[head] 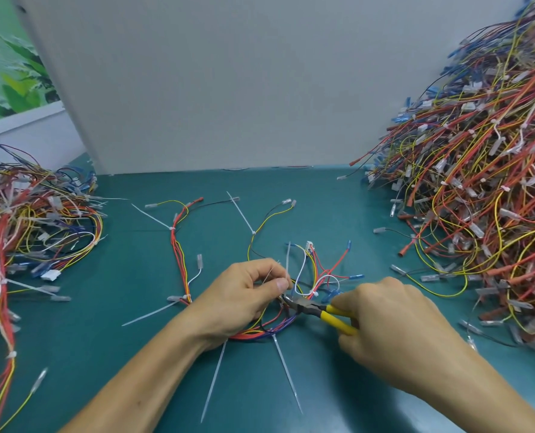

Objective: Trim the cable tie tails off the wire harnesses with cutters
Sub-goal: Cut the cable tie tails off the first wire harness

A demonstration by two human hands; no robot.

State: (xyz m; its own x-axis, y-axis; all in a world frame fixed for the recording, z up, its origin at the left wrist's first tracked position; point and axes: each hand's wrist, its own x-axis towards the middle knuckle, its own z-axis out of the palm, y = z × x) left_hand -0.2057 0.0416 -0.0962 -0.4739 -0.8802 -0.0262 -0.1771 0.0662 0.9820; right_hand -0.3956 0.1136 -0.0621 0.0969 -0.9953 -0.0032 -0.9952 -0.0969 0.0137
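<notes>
A cable tie tail (288,260) stood upright from the wire harness (269,331) at the middle of the teal bench mat (135,354), pinched between the thumb and fingers of the left hand (247,295). The cutters (302,305) — yellow handles wrapped in the right hand (391,323) — had their nose at its base, so a cut looked imminent. That called for a squeeze flush to the tie head, then a shift to the untrimmed tails (214,379) splayed nearer the worker. Heaped harnesses (478,182) lay at both sides.
</notes>
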